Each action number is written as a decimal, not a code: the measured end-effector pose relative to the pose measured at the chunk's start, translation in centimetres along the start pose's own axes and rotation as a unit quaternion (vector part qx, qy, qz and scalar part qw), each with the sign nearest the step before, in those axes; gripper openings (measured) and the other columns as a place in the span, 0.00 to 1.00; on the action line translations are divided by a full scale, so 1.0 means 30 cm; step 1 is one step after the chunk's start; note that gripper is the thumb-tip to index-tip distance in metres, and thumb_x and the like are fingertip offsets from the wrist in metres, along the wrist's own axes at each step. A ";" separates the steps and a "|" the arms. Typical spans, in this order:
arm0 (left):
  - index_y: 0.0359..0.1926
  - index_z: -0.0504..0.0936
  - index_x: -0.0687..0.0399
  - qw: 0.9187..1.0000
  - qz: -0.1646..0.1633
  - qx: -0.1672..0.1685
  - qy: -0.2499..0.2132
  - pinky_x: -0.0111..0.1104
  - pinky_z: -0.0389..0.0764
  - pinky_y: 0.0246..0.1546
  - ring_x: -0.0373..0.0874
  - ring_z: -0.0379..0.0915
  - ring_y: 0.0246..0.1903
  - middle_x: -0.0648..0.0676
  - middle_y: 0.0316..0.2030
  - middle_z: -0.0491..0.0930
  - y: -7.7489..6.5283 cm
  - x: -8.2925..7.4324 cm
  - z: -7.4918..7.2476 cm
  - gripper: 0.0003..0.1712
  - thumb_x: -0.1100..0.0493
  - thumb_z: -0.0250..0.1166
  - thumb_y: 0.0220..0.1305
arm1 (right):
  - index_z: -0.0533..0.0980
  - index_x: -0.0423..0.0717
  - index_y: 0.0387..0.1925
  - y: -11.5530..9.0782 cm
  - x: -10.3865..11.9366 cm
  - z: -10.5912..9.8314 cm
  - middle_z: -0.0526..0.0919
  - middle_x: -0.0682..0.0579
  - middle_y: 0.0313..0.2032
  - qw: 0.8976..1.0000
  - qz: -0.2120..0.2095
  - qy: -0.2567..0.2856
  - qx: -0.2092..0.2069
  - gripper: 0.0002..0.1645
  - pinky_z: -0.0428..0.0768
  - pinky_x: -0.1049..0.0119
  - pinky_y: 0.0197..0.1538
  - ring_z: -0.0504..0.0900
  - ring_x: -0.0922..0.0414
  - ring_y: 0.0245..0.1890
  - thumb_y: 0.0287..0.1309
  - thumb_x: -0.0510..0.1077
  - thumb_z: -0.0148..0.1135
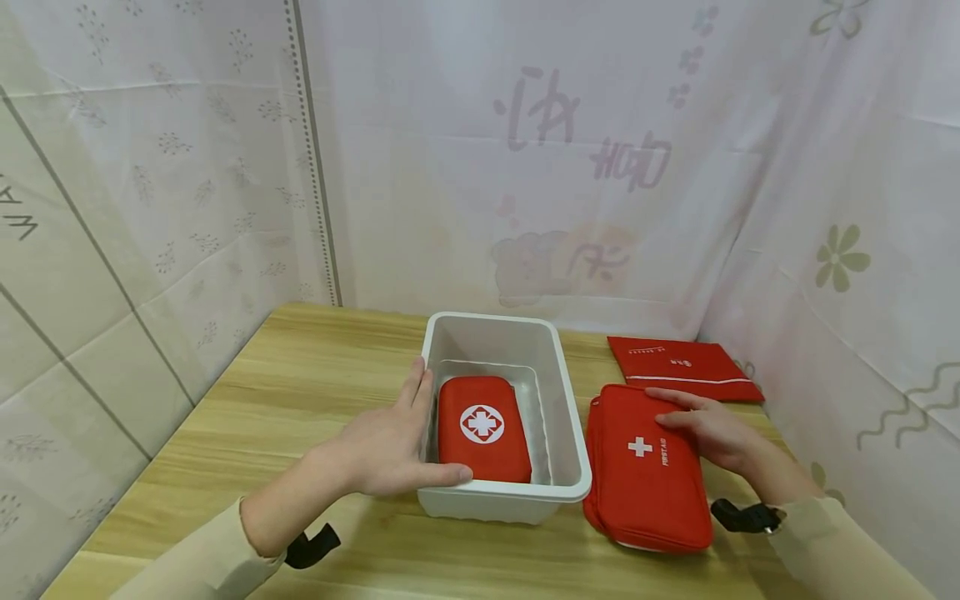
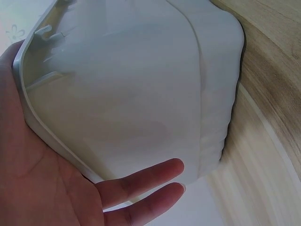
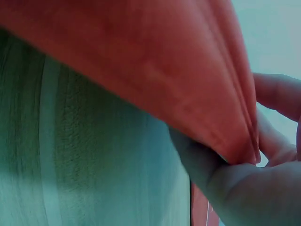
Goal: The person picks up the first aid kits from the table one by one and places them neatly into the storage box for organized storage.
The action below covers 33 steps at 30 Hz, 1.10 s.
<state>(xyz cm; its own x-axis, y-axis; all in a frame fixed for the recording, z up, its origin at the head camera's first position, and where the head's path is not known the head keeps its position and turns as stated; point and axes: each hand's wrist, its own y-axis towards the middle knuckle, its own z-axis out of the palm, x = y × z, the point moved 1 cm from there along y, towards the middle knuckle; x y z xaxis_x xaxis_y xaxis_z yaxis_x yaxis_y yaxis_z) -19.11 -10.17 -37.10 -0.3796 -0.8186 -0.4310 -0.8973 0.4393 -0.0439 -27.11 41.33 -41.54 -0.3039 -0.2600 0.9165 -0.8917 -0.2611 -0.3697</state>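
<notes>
A white plastic bin stands on the table, with a red zip case bearing a round white cross emblem lying inside it. My left hand rests against the bin's near left corner, the thumb over the front rim. In the left wrist view its fingers stretch out straight beside the outer wall. Right of the bin lies a red first aid pouch marked with a white cross and lettering. My right hand pinches this pouch by its right edge, the thumb underneath in the right wrist view.
Behind the pouch, a flat red packet with a white stripe lies at the table's back right. The wooden table backs onto pale patterned curtains, which also hang on both sides. Dark straps show at the wrists.
</notes>
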 end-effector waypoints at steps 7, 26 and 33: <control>0.89 0.38 0.63 1.000 -0.001 0.000 0.004 0.43 0.87 0.47 0.53 0.90 0.41 0.60 0.90 0.27 -0.005 0.002 0.000 0.85 0.10 0.63 0.54 | 0.71 0.66 0.81 -0.011 0.003 0.003 0.79 0.62 0.55 0.999 -0.005 -0.010 -0.050 0.31 0.90 0.59 0.55 0.86 0.60 0.51 0.83 0.49 0.60; 0.90 0.36 0.61 1.000 -0.001 0.004 0.007 0.42 0.88 0.48 0.53 0.90 0.39 0.59 0.90 0.26 -0.003 0.004 -0.002 0.85 0.10 0.63 0.55 | 0.82 0.74 0.68 -0.055 0.131 -0.053 0.80 0.65 0.55 0.993 -0.075 0.088 -0.033 0.27 0.91 0.60 0.50 0.89 0.60 0.48 0.85 0.39 0.54; 0.90 0.36 0.60 1.000 -0.001 0.005 0.003 0.42 0.87 0.46 0.53 0.90 0.41 0.59 0.90 0.26 0.001 -0.011 0.016 0.84 0.11 0.63 0.55 | 0.83 0.70 0.69 -0.096 0.168 -0.081 0.85 0.64 0.55 0.989 -0.124 0.079 -0.005 0.30 0.91 0.61 0.48 0.91 0.58 0.47 0.85 0.35 0.50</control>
<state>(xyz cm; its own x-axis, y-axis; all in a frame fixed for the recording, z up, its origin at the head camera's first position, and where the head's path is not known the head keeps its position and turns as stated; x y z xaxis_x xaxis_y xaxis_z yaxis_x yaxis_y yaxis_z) -18.89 -9.71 -37.38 -0.3800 -0.8216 -0.4250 -0.8955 0.4419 -0.0536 -26.90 43.04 -35.50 -0.1235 -0.0414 0.9915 -0.9482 -0.2896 -0.1302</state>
